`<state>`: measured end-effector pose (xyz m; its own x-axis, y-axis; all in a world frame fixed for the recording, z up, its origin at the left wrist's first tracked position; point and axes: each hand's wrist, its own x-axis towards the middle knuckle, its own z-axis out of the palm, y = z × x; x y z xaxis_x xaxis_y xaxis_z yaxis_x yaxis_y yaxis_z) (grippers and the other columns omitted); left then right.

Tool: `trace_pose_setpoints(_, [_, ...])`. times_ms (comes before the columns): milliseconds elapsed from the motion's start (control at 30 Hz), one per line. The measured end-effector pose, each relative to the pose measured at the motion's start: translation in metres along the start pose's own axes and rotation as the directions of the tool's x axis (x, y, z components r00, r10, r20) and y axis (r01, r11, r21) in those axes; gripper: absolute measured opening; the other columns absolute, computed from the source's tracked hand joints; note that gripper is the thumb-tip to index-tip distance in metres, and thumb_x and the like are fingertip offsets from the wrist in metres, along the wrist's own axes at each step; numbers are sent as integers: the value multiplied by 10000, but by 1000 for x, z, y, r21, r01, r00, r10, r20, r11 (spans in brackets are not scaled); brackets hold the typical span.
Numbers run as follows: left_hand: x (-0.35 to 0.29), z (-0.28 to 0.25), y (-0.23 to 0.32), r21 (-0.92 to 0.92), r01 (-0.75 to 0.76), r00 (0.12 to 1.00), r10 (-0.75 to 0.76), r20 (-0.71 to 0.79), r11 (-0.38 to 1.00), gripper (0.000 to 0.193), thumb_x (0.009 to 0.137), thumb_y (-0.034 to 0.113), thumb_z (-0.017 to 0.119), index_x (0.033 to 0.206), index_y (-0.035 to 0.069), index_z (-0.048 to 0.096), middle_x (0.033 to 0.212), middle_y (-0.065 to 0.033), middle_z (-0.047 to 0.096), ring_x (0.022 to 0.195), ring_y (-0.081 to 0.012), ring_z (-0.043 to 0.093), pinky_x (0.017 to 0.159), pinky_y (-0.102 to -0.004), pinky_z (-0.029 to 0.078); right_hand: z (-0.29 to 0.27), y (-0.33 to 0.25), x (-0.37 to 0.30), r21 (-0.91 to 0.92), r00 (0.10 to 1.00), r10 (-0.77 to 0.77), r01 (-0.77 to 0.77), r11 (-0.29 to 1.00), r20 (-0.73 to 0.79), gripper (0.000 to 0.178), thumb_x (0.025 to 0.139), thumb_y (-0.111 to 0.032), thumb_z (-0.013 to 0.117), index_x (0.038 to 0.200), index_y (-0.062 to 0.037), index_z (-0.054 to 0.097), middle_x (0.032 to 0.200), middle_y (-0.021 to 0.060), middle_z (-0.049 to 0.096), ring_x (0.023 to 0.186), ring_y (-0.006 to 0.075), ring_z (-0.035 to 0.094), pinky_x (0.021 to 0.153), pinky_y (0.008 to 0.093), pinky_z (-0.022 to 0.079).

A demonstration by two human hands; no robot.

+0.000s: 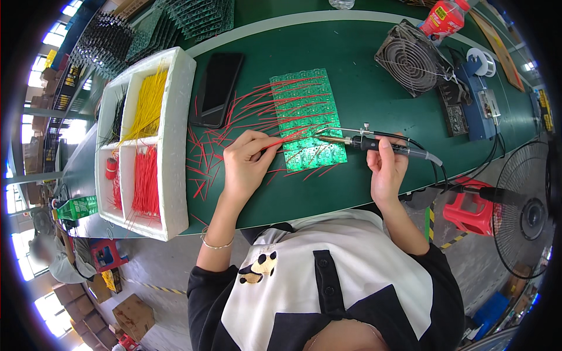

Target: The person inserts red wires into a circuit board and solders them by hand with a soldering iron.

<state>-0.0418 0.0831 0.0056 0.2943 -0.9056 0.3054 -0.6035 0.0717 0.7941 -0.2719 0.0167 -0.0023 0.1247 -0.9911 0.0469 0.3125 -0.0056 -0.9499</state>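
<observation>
A green circuit board panel [305, 99] lies on the green bench, with rows of red wires [257, 105] running off its left side. At the panel's lower left, my left hand [249, 159] is closed, pinching a red wire [287, 140] whose end lies over the board. My right hand [387, 167] grips a black soldering iron [389, 147] from the right. Its tip, with a thin metal feed tube [342, 130] alongside, meets the board close to the wire's end. Whether tip and wire touch is too small to tell.
Left stands a white foam box [186, 134] with yellow wires [149, 102] and red wires [145, 181]. A black phone [218, 88] and loose red wires [202, 158] lie beside it. A fan unit [410, 58], red bottle [445, 20] and blue solder feeder [477, 99] stand right.
</observation>
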Motion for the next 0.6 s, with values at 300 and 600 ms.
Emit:
trace_pose_setpoints(300, [-1,-1,-1,17,16,999,-16,36,1000,132,713,-21,671,835,27,686,748,-20,589,521,-29,398,429,-187,273,4,-1,0,-41,1000,-2,1,999,-25,146,904,-177,480,870,-35,487,559,4,423,460,42,360,405,173,223])
trace_pose_setpoints(600, [0,-1,1,17,19,999,-20,26,1000,134,710,-19,673,833,32,687,746,-19,588,517,-28,397,428,-188,274,0,2,0,-33,1000,-20,20,999,14,140,881,-160,525,894,-24,496,622,-10,441,479,43,413,378,166,259])
